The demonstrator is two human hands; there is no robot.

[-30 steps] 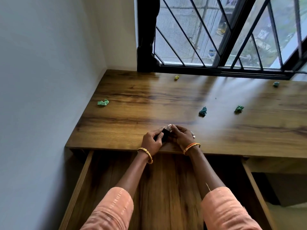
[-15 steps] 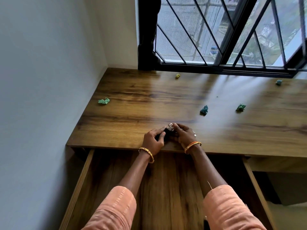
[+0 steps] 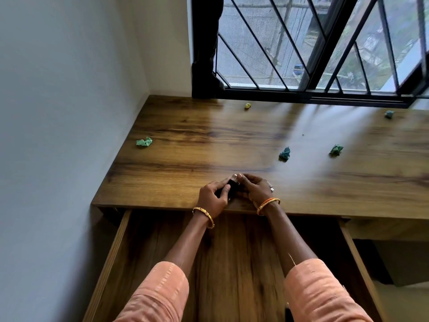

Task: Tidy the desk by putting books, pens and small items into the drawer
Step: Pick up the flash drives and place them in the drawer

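Note:
Near the front edge of the wooden desk [image 3: 185,140], both hands meet over a small dark object [image 3: 232,185] with a pale tip. My left hand [image 3: 212,197] grips its left side with curled fingers. From the right, my right hand [image 3: 254,189] pinches it, and most of the object is hidden between the fingers. A small metallic item [image 3: 271,186] lies on the desk just right of my right hand. Below the desk edge, the wide wooden drawer [image 3: 116,252] stands pulled out, my forearms reaching over it.
Several crumpled paper scraps lie on the desk: a light green one [image 3: 144,142] at the left, a dark teal one [image 3: 285,153], a green one [image 3: 336,149], a yellow one [image 3: 248,105] and a teal one [image 3: 389,114] by the barred window [image 3: 301,54]. A wall borders the left.
Both hands stay together at the desk's front edge, the fingers shifting slightly around the small dark object. The camera view has tilted a little.

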